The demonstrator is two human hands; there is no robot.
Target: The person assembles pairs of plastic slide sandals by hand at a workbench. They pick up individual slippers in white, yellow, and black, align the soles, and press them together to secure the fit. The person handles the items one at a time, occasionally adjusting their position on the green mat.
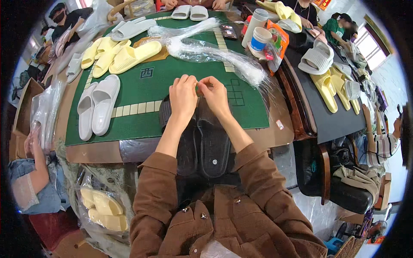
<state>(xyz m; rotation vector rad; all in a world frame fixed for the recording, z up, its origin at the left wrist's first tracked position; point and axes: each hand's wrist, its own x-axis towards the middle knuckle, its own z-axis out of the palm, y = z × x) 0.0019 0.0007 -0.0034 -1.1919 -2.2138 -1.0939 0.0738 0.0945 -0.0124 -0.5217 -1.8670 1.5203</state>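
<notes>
My left hand and my right hand meet above a pair of black slippers at the table's near edge. Both are closed, fingertips pinched together almost touching; what sits between them is too small to make out. Toes away from me, the slippers lie side by side under my wrists, their straps partly hidden by my hands. Just beyond my hands, a transparent plastic bag holds bundles of thin white plastic strands, some spilling out at the right end.
A green mat covers the table. Grey slippers and yellow slippers lie left. Cups and an orange packet stand at the back right. More slippers rest on a black side table. Other people work around.
</notes>
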